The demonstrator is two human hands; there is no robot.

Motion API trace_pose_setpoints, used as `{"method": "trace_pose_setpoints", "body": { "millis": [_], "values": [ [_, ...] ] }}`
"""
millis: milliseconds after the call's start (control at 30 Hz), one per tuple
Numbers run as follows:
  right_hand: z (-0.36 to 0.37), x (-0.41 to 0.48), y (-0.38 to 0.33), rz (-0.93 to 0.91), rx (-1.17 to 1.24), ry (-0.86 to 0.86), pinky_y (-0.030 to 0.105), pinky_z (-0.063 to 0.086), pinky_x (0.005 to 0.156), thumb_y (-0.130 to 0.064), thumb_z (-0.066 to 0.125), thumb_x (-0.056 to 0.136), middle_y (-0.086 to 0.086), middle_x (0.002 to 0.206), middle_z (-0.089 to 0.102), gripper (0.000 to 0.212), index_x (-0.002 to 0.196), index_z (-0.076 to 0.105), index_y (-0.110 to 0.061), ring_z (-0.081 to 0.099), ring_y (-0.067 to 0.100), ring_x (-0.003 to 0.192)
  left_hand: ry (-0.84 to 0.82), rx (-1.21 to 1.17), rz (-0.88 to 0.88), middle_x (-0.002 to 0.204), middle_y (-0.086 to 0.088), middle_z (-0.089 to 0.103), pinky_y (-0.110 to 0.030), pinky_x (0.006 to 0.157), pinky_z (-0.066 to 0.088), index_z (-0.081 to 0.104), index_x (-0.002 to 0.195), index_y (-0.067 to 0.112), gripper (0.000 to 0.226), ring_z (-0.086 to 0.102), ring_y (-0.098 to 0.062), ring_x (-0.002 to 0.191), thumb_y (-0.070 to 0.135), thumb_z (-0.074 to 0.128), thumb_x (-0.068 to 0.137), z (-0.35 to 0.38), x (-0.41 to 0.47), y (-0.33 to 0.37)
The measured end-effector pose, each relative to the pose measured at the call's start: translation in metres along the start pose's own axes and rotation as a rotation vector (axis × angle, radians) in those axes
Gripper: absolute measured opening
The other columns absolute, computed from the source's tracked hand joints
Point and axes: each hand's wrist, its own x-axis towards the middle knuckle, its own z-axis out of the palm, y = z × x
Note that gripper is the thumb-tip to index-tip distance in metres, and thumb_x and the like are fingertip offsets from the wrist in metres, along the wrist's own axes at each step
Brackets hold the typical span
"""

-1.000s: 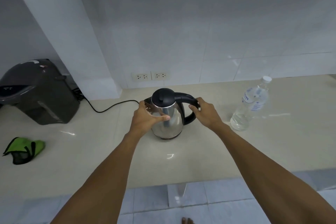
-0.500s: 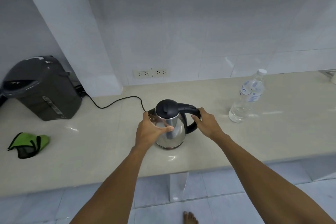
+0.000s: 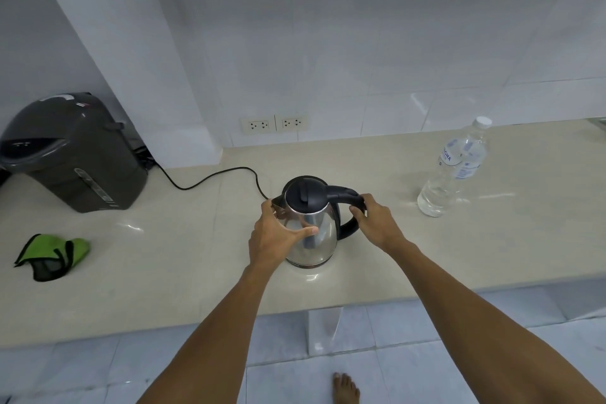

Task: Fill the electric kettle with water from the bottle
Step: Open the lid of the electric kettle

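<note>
A steel electric kettle (image 3: 314, 233) with a black lid and black handle stands upright on the beige counter (image 3: 196, 256), lid down. My left hand (image 3: 275, 233) wraps the kettle's body on its left side, near the spout. My right hand (image 3: 377, 220) grips the black handle on the right. A clear plastic water bottle (image 3: 454, 170) with a white cap stands to the right of the kettle, capped, apart from both hands.
A dark hot-water dispenser (image 3: 72, 154) sits at the left with a black cord (image 3: 210, 179) trailing toward the kettle. A green and black cloth (image 3: 52, 254) lies at the front left. Wall sockets (image 3: 273, 124) are behind. A bare foot (image 3: 344, 389) stands on the floor tiles.
Both hands keep the same hold on the kettle. The camera has pulled back and tilted, so the kettle sits lower in view and nearer the counter's front edge.
</note>
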Motion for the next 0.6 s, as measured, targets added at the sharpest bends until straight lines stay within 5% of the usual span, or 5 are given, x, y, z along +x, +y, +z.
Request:
{"method": "trace_pose_setpoints", "body": {
  "millis": [100,200,367,500,600],
  "values": [
    [-0.011,0.016,-0.006,0.034,-0.125,-0.123,0.035,0.043,0.079,-0.029,0.054,0.104,0.016,0.115,0.066,0.035,0.131,0.053,-0.007,0.059,0.031,0.097,-0.007,-0.005,-0.006,0.126,0.012,0.065,-0.034,0.090,0.050,0.044,0.140,0.027,0.105,0.059,-0.015,0.108,0.056,0.100,0.056,-0.001,-0.001,0.001],
    [-0.035,0.035,-0.030,0.079,-0.353,-0.268,0.037,0.048,0.092,-0.022,0.056,0.097,0.016,0.133,0.063,0.041,0.136,0.054,-0.006,0.059,0.035,0.119,-0.019,-0.012,-0.008,0.118,0.016,0.059,-0.031,0.086,0.045,0.043,0.140,0.027,0.104,0.054,-0.011,0.104,0.055,0.100,0.057,-0.002,-0.002,0.002],
    [-0.046,0.039,-0.095,-0.029,-0.366,-0.002,0.041,0.048,0.099,-0.022,0.052,0.098,0.017,0.137,0.060,0.042,0.138,0.055,-0.010,0.058,0.037,0.124,-0.020,-0.030,-0.014,0.116,0.018,0.058,-0.031,0.086,0.045,0.043,0.140,0.027,0.104,0.056,-0.012,0.106,0.054,0.100,0.057,-0.001,-0.003,0.000],
    [-0.011,0.018,-0.132,-0.207,-0.401,-0.017,0.043,0.049,0.094,-0.053,0.057,0.095,0.012,0.129,0.065,0.055,0.135,0.058,-0.014,0.061,0.034,0.119,-0.023,-0.041,-0.024,0.126,0.012,0.063,-0.032,0.087,0.047,0.042,0.144,0.025,0.108,0.061,-0.015,0.113,0.056,0.099,0.058,0.000,-0.003,0.001],
    [0.013,0.008,-0.136,-0.260,-0.527,0.020,0.040,0.049,0.082,-0.055,0.060,0.093,0.010,0.120,0.066,0.055,0.128,0.061,-0.012,0.063,0.033,0.111,-0.027,-0.034,-0.034,0.134,0.009,0.065,-0.034,0.089,0.050,0.041,0.144,0.025,0.109,0.063,-0.020,0.121,0.059,0.098,0.057,-0.001,-0.003,0.002]
  ]
}}
